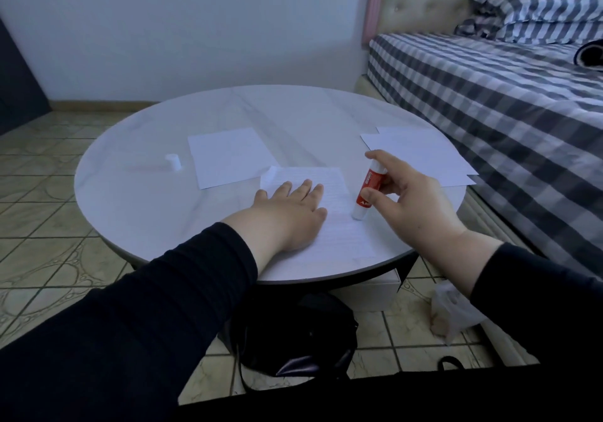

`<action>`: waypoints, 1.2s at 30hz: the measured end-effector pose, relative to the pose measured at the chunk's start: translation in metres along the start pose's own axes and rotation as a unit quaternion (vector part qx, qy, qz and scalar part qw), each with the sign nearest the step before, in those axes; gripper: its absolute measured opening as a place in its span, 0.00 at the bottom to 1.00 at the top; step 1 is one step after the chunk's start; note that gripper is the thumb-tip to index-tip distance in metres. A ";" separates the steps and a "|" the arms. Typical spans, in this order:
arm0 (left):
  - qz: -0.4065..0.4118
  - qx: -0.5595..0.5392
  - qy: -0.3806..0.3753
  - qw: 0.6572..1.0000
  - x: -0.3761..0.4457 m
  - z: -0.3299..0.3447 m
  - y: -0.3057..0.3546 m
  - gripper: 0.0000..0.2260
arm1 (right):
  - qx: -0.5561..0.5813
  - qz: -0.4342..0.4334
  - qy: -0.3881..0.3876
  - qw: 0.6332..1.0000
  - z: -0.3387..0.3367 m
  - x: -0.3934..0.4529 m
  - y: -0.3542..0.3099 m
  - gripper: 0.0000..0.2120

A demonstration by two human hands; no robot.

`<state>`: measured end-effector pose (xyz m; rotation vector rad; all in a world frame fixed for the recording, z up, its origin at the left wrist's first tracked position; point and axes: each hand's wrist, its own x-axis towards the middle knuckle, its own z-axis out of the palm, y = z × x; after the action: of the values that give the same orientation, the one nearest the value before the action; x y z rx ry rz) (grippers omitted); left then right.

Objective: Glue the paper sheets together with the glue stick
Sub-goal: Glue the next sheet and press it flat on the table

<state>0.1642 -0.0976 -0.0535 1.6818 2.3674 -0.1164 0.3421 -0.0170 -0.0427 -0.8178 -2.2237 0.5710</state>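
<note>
A lined paper sheet lies near the front edge of the round white table, its far left corner curled up. My left hand rests flat on it, fingers spread. My right hand grips a red and white glue stick, held tilted with its lower end touching the sheet's right side. The stick's white cap lies apart at the left. A blank sheet lies behind the lined one. A pair of overlapping sheets lies at the right.
A bed with a checked cover stands close to the table's right side. A black bag and a white box sit on the tiled floor under the table's front edge. A plastic bag lies at the right.
</note>
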 end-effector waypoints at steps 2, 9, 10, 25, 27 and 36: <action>0.002 0.000 0.002 1.000 -0.001 0.001 0.000 0.25 | 0.028 0.015 0.011 0.999 -0.004 -0.002 0.000 0.24; 0.006 -0.002 0.014 1.000 0.000 0.003 0.000 0.25 | 0.030 -0.018 -0.037 0.999 -0.004 -0.019 -0.008 0.24; 0.005 -0.004 0.013 1.000 0.001 0.003 0.000 0.25 | 0.031 -0.008 -0.028 0.999 -0.006 -0.018 -0.006 0.24; 0.042 0.005 0.009 0.999 -0.001 0.001 -0.004 0.25 | 0.135 0.087 -0.008 0.987 -0.032 -0.003 0.002 0.19; 0.073 0.003 0.001 0.997 -0.003 -0.003 -0.009 0.24 | 0.134 0.106 0.016 0.985 -0.042 0.004 0.002 0.18; 0.127 -0.181 -0.012 0.975 -0.010 -0.024 -0.044 0.12 | 0.010 0.105 0.007 0.994 -0.030 0.034 0.013 0.19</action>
<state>0.1227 -0.1170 -0.0304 1.7625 1.9814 0.3184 0.3503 0.0205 -0.0156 -1.0502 -2.1293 0.6835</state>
